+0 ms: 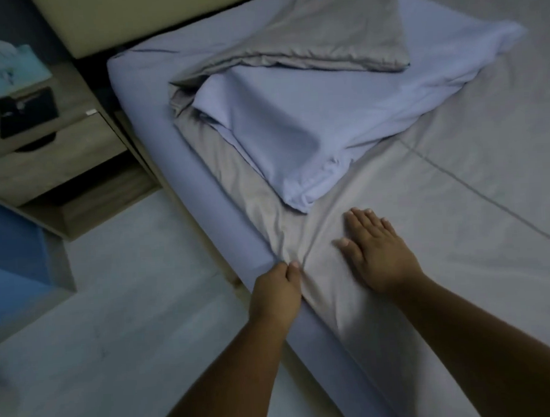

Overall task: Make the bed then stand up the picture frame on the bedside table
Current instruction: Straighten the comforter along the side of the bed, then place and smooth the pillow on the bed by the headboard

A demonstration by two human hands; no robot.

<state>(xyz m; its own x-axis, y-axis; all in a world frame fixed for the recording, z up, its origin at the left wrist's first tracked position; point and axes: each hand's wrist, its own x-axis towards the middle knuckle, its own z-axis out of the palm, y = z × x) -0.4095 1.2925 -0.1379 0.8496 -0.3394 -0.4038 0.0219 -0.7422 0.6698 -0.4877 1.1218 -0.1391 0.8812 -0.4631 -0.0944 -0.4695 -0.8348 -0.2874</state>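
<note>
A beige duvet (458,198) lies spread over the bed, its top part folded back in a rumpled heap that shows the pale blue underside (311,126). My left hand (276,292) pinches the duvet's edge at the side of the blue-sheeted mattress (182,168). Just to its right, my right hand (376,252) rests flat on the beige cloth with fingers spread. The wooden bedside table (67,101) stands at the upper left. On it a dark picture frame (28,111) lies flat.
A teal tissue box (8,71) sits behind the frame on the bedside table. A beige headboard (123,15) runs along the top. Pale floor (120,312) lies left of the bed, with a blue object (11,254) at the far left.
</note>
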